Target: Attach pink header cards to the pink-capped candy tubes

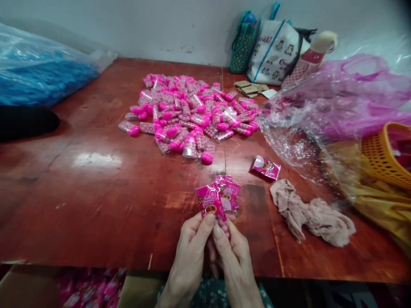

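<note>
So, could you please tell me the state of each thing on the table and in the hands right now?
left hand: shut on pink labels, thumb on top.
right hand: shut on pink labels and a capsule tube.
pink labels: fanned out, held above the table.
capsule tubes: heaped, capped, filled with pink balls.
loose label: lying flat, untouched.
beige cloth: crumpled.
orange basket: tilted, partly under clear plastic.
tote bag: upright against the wall.

Table [96, 192]: capsule heap [189, 111] at rear centre; single sachet [266, 167] right of centre, crumpled cloth [311, 214] before it; basket [385, 154] far right
</note>
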